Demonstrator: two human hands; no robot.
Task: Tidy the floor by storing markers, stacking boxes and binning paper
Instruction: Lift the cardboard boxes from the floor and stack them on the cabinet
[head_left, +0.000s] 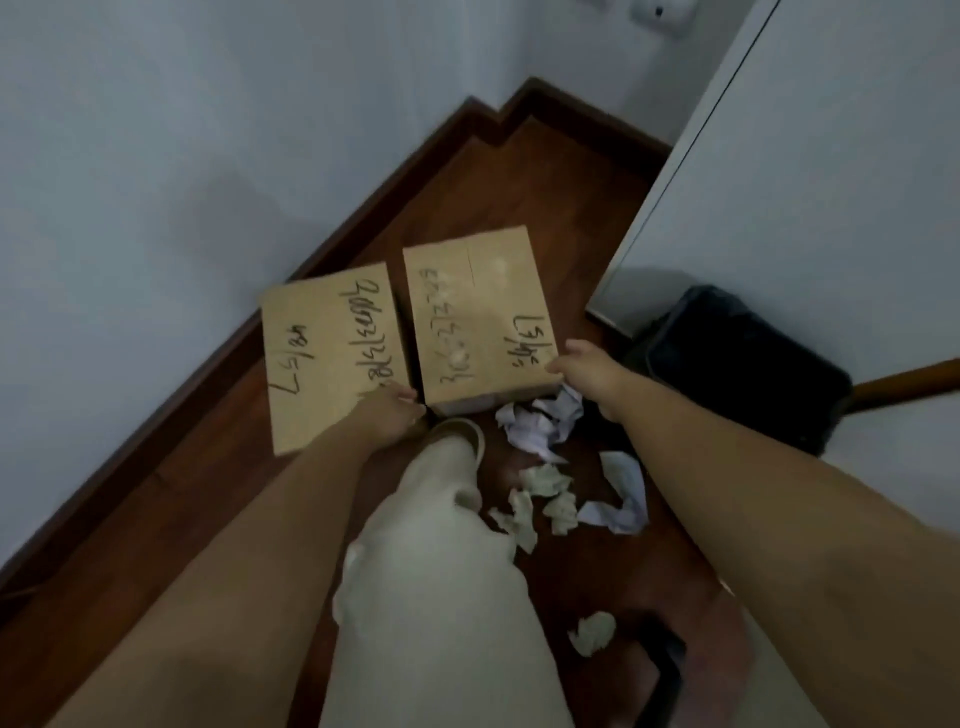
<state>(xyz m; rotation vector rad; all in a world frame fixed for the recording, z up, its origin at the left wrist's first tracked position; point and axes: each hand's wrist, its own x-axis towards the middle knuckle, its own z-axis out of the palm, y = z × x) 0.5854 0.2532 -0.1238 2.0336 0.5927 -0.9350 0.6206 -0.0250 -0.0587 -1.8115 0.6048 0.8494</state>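
Note:
Two brown cardboard boxes with black handwriting lie side by side on the dark wooden floor. My left hand (395, 410) grips the near left corner of the right box (475, 317), in the gap beside the left box (332, 353). My right hand (587, 371) holds that same right box at its near right corner. Crumpled white paper (540, 423) lies just in front of the box, and several more crumpled pieces (550, 499) are scattered nearer to me. One more ball of paper (592, 631) lies close to my feet. No markers are visible.
A black bin (727, 364) stands at the right against a white door or cabinet panel (810, 182). My leg in light trousers (436, 597) and a slipper (460, 434) are between my arms. White walls with a dark skirting board (218, 358) close in the left and back.

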